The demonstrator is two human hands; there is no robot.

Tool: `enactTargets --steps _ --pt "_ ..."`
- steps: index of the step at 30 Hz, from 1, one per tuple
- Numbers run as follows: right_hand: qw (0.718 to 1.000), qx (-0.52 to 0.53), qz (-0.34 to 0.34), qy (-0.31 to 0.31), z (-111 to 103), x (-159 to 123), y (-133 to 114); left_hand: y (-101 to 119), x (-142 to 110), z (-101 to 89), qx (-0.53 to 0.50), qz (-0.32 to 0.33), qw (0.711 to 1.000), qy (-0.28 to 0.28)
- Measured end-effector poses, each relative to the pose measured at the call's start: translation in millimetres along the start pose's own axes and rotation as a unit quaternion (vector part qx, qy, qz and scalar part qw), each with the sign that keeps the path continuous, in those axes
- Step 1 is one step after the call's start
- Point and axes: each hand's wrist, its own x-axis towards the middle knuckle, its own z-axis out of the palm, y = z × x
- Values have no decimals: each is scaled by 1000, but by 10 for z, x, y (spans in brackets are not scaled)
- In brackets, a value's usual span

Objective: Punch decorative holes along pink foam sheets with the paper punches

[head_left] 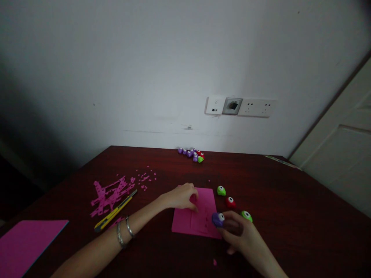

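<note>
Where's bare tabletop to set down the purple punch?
Widest patch: tabletop right of the nearer green punch and right hand, reaching toward the thin strip at back. Another lies between the pink sheet and punch cluster, save one tiny pink bit. Crowded: left, with scraps and yellow cutter; also the sheet's right side, with the red punch.

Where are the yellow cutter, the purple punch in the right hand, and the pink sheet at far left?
Cutter [115, 211]: head view, middle of its handle.
Purple punch [216, 220]: head view, its purple body.
Pink sheet [31, 244]: head view, its top face.

Head view forward, down over table
</note>
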Motion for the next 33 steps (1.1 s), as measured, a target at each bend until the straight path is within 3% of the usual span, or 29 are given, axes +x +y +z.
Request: enactTargets --steps 6,12,18,26,33 --pt "998 -55 -11 12 -29 10 82 32 -6 7 -18 -29 999 -18" --pt "995 -93 -28 14 -37 24 132 30 22 33 -54 -16 998 0" --pt "996 -89 -25 10 -7 2 125 0 43 19 -149 -42 988 -3" --pt "997 -74 -11 -12 9 -12 129 -195 48 -173 -330 -92 939 -18" --pt "994 -80 -28 63 47 -13 92 -236 29 -263 -411 -91 907 -12"
